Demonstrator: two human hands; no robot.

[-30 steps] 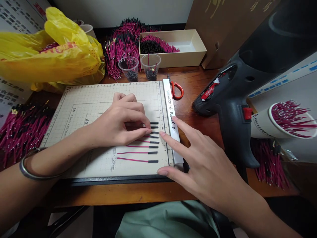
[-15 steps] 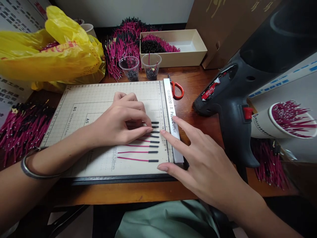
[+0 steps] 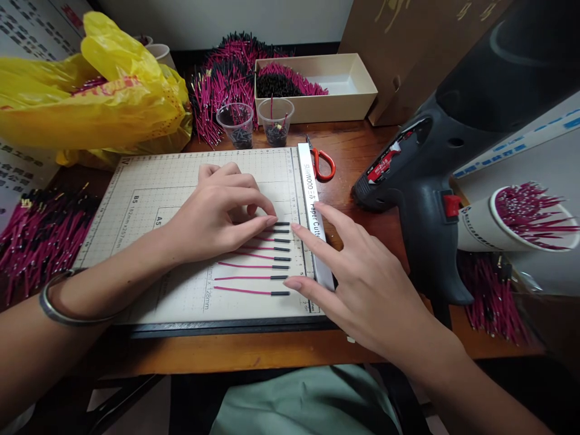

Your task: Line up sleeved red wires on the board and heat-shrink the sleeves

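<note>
Several pink wires with black sleeves (image 3: 247,291) lie in a column on a cream paper cutter board (image 3: 181,172), their sleeved ends lined up at the right. My left hand (image 3: 222,211) rests over the upper ones, thumb and index finger closed at the topmost wire just behind its black sleeve (image 3: 283,223). The hand hides the pink lengths of those upper wires. My right hand (image 3: 367,272) is open with fingers spread. Its index fingertip is close to the upper sleeve ends, and its thumb tip is beside a lower sleeve. The white cutter rail (image 3: 308,181) passes under its fingers.
Red-handled scissors (image 3: 324,166) lie beyond the rail. A black heat gun (image 3: 417,199) stands at right, beside a paper cup of wires (image 3: 480,226). Behind the board are two plastic cups (image 3: 276,121), a cardboard tray (image 3: 335,109) and heaped wires. A yellow bag (image 3: 136,115) is at left.
My left hand has moved slightly up the board to the topmost wire, uncovering more of the lower ones. My right hand has shifted a little up and left.
</note>
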